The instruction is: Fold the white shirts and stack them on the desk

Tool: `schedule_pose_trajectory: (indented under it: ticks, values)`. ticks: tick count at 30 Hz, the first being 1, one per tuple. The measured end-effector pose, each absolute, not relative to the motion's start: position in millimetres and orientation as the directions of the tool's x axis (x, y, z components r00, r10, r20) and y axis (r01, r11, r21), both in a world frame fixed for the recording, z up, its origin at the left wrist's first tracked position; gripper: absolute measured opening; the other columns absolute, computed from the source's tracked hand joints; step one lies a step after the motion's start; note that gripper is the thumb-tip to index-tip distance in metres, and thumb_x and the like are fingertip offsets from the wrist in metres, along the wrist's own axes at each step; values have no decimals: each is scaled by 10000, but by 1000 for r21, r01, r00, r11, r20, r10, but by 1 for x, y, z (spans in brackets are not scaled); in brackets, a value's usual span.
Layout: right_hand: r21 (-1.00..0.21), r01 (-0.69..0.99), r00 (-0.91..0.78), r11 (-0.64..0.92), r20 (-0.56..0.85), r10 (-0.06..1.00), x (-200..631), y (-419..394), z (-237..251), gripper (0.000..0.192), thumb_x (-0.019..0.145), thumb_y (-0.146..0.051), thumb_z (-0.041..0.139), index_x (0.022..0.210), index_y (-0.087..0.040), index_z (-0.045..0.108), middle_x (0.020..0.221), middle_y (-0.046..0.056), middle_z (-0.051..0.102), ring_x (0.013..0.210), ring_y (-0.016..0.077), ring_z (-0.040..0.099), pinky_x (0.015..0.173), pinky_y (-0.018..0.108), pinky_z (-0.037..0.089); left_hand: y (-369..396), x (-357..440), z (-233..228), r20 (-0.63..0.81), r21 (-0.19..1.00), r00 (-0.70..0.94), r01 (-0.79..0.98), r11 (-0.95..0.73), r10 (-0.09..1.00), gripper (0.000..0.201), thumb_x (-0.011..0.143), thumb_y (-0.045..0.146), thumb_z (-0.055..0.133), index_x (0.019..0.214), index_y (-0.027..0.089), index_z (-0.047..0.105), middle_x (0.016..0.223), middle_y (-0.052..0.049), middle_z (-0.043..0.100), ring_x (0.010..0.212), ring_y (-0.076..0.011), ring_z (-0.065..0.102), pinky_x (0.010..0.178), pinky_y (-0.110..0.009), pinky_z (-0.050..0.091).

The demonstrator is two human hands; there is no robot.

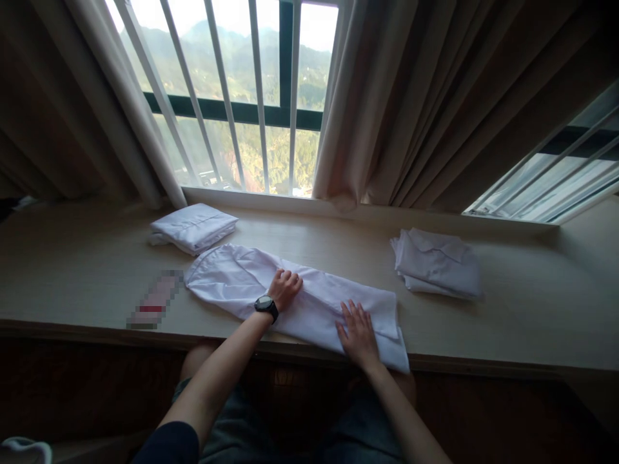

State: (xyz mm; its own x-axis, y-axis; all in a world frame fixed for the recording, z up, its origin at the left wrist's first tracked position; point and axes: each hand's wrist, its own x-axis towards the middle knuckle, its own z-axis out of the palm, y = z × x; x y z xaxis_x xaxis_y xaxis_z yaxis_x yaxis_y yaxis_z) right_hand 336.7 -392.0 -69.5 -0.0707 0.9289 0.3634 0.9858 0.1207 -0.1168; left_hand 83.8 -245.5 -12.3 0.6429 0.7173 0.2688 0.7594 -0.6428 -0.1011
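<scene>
A white garment lies folded into a long strip across the wooden ledge, running from left to lower right. My left hand, with a black watch on the wrist, rests on the strip's middle with fingers curled down onto the cloth. My right hand lies flat with fingers spread on the strip's right end near the ledge's front edge. Neither hand lifts the cloth.
A folded white garment sits at the back left, another folded white pile at the right. A blurred pinkish object lies left of the strip. Curtains and a barred window stand behind the ledge.
</scene>
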Motion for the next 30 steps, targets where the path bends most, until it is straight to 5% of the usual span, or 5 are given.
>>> schedule_pose_trajectory:
  ticks: [6, 11, 18, 30]
  values:
    - [-66, 991, -87, 113, 313, 946, 343, -391, -79, 510, 996, -357, 416, 1489, -240, 470, 1568, 93, 412, 1456, 303, 340, 1182, 519, 239, -225, 68, -7, 248, -77, 597, 797, -599, 763, 355, 955, 133, 395, 1195, 207, 645, 1152, -148, 640, 1116, -296, 544, 1012, -510, 342]
    - [-64, 991, -88, 113, 318, 944, 340, -392, -77, 508, 988, -368, 420, 1471, -231, 497, 1563, 94, 420, 1457, 302, 336, 1183, 515, 237, -185, 47, -7, 224, -62, 520, 852, -521, 824, 311, 950, 120, 398, 1068, 164, 683, 1088, -181, 651, 1114, -323, 545, 996, -571, 355]
    - [-66, 992, -80, 108, 330, 941, 339, -392, -79, 510, 985, -360, 429, 1474, -231, 493, 1558, 99, 426, 1454, 318, 335, 1179, 548, 240, -159, 26, 0, 130, -32, 595, 802, -596, 793, 277, 920, 119, 447, 1092, 152, 662, 1095, -163, 620, 1006, -267, 573, 840, -418, 485]
    - [-69, 993, -66, 93, 320, 945, 337, -394, -76, 495, 984, -355, 424, 1455, -234, 519, 1548, 95, 440, 1450, 316, 339, 1184, 540, 228, -195, -25, -3, 137, 115, 609, 773, -623, 781, 485, 841, 428, 628, 1230, 139, 618, 1244, -174, 596, 1106, -277, 592, 965, -395, 500]
